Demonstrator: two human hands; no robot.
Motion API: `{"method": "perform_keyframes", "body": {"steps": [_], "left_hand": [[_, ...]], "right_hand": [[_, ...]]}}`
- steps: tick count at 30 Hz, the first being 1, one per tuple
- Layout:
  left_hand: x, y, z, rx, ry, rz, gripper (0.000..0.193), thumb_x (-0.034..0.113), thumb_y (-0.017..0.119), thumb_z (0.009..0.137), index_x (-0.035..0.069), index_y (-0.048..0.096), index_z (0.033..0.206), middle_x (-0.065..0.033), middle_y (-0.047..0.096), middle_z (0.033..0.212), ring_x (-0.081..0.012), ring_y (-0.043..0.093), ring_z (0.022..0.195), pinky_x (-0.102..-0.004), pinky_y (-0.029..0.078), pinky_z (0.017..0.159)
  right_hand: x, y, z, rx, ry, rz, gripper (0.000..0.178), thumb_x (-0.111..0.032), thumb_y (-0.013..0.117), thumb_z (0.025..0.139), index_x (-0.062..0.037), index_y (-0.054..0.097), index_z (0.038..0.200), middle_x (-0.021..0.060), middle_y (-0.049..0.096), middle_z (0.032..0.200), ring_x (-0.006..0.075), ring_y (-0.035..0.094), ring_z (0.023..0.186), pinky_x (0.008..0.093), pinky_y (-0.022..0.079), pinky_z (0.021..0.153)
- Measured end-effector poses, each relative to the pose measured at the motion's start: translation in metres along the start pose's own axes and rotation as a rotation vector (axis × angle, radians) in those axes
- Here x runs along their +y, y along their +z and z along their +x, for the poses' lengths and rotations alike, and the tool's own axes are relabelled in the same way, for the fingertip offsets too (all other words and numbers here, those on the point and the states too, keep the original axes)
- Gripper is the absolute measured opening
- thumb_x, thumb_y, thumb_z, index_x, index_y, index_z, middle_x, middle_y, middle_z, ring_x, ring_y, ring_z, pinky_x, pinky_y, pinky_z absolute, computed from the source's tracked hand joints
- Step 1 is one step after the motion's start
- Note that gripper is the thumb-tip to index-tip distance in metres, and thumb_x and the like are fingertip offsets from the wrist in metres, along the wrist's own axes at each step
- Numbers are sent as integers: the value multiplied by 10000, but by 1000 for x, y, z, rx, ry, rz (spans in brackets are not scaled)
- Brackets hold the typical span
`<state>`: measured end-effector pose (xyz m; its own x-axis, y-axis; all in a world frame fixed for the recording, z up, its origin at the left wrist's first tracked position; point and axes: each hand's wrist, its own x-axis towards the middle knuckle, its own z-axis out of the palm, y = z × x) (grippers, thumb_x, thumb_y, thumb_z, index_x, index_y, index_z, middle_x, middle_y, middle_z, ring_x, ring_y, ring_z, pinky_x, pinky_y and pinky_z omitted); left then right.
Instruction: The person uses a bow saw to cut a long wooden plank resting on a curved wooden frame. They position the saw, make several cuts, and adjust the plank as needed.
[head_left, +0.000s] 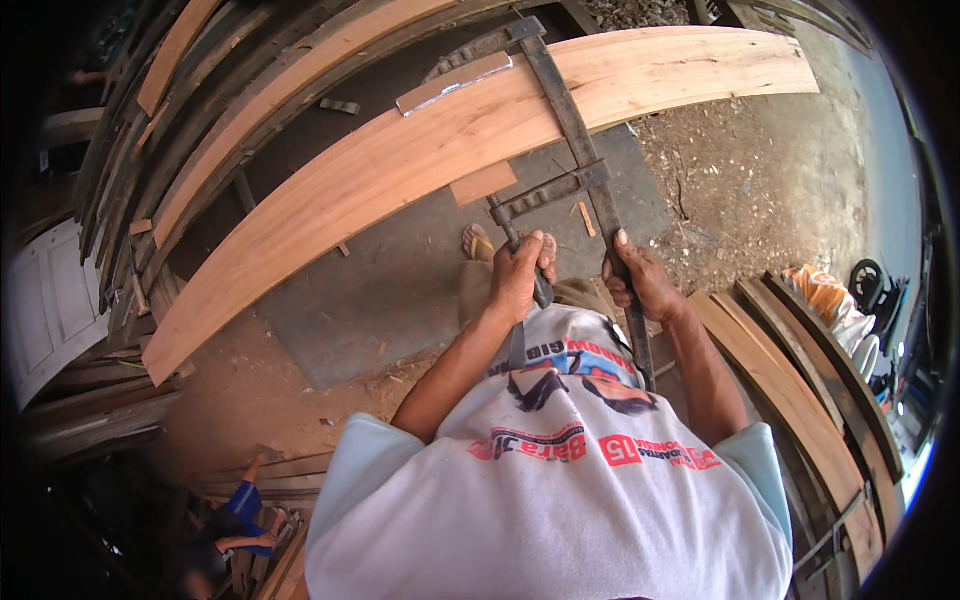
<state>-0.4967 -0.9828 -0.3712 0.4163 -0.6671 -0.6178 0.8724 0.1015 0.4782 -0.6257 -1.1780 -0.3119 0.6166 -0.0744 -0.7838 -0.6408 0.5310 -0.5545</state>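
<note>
A long metal bar clamp (567,115) lies across a wide, pale plank (335,195). Its far jaw reaches past the plank's far edge, and its sliding jaw is on my side, apart from the near edge. My left hand (516,280) is closed round the dark handle of the clamp's screw. Around the lower part of the bar, my right hand (643,282) is wrapped with the thumb along it. A narrow wood strip (453,85) with a white edge sits at the plank's far edge. One small wood block (483,184) shows at the near edge.
Stacked boards (215,120) curve along the far left, and more planks (790,400) lie at right. A white panelled door (62,290) is at the left rim. Wood chips cover the ground (720,190). Another person (245,510) is at lower left.
</note>
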Motion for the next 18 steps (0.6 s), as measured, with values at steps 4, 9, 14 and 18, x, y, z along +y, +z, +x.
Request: {"method": "perform_keyframes", "body": {"steps": [4, 9, 14, 18], "left_hand": [[12, 7, 0, -135, 43, -200, 300, 352, 659, 1009, 59, 604, 1045, -10, 520, 755, -141, 532, 685, -296, 480, 681], [6, -13, 14, -231, -42, -227, 284, 346, 645, 1011, 67, 593, 991, 10, 502, 683, -122, 510, 649, -297, 470, 630], [7, 4, 6, 67, -23, -26, 293, 360, 588, 1030, 66, 585, 1018, 14, 475, 685, -132, 477, 629, -293, 448, 639], [20, 12, 4, -70, 32, -118, 295, 355, 580, 1039, 61, 576, 1009, 13, 464, 682, -134, 473, 619, -295, 441, 608]], "right_hand": [[1, -2, 0, -7, 3, 24, 662, -652, 445, 1047, -46, 582, 817, 1, 432, 584, 104, 377, 465, 267, 324, 445], [-3, 1, -1, 14, -5, -8, 697, -682, 445, 1033, -38, 594, 812, -6, 440, 588, 105, 393, 470, 273, 343, 453], [-4, 1, -2, 28, -16, -32, 700, -683, 444, 1033, -35, 606, 824, -3, 455, 593, 109, 416, 471, 274, 360, 454], [-1, 0, 0, 30, -28, -34, 666, -649, 449, 1047, -35, 616, 851, 9, 469, 598, 116, 429, 463, 269, 362, 445]]}}
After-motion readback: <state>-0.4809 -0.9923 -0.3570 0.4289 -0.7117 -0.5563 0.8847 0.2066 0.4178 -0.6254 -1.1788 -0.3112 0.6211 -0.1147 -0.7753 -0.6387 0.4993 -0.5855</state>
